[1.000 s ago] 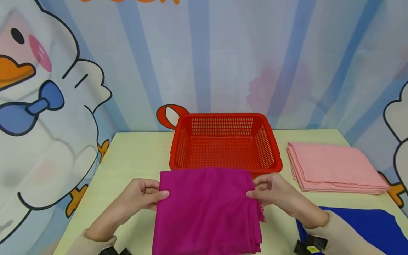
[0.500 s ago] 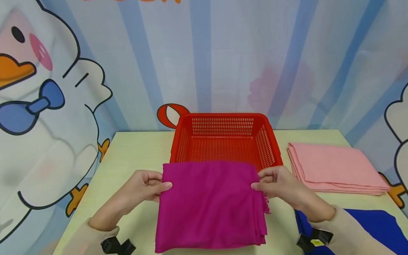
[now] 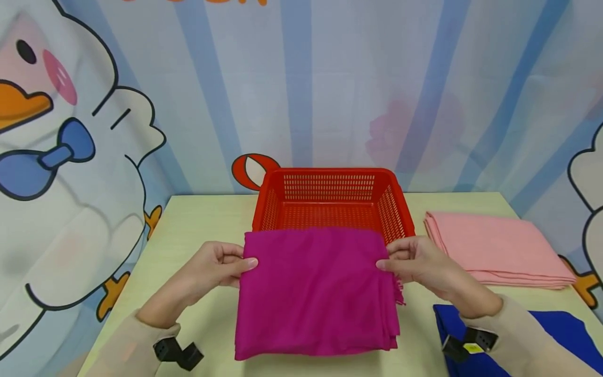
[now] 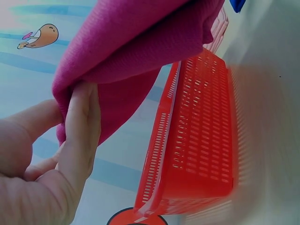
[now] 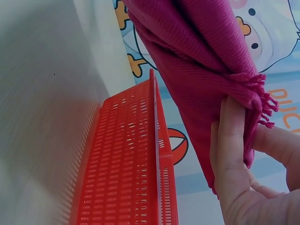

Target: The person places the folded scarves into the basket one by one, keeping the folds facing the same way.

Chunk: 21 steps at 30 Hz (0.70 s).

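Observation:
A folded magenta scarf (image 3: 317,293) with fringe along its right side hangs between my two hands in the head view. My left hand (image 3: 223,263) pinches its left edge, thumb on the front. At the right edge, my right hand (image 3: 414,259) pinches it the same way, close to the fringe. Both wrist views show fingers tucked behind the cloth, which is held up clear of the table. Just beyond the scarf stands a red plastic basket (image 3: 330,212) with slotted walls; the scarf covers its front wall in the head view.
To the right of the basket lies a folded pink cloth (image 3: 499,246). A blue cloth (image 3: 546,335) rests at the near right, partly under my right sleeve in view. The pale table (image 3: 207,214) ends at a printed cartoon backdrop (image 3: 339,84).
Both hands have carried the magenta scarf forward and slightly right, toward the basket, so it now overlaps more of the basket's front. The basket, pink cloth and blue cloth have stayed put.

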Each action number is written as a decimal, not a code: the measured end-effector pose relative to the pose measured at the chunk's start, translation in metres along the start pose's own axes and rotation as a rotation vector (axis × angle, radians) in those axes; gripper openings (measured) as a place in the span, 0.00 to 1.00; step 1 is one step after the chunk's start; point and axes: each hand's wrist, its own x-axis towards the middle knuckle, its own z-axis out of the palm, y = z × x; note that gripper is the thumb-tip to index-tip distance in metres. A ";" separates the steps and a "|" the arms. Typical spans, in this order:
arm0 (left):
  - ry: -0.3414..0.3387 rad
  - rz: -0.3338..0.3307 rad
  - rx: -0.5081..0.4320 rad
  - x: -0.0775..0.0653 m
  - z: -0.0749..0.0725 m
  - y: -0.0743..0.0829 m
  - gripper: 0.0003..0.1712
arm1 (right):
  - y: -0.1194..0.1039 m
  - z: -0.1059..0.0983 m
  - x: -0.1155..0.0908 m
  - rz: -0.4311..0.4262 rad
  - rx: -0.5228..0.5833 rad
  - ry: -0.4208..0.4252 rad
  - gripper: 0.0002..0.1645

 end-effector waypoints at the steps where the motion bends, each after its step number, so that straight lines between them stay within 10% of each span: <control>1: -0.001 0.000 -0.001 0.001 0.000 0.000 0.21 | 0.000 -0.001 0.000 0.002 0.003 -0.001 0.13; 21: 0.020 0.038 0.033 0.022 -0.006 0.014 0.20 | -0.012 -0.012 0.013 -0.003 -0.038 0.041 0.11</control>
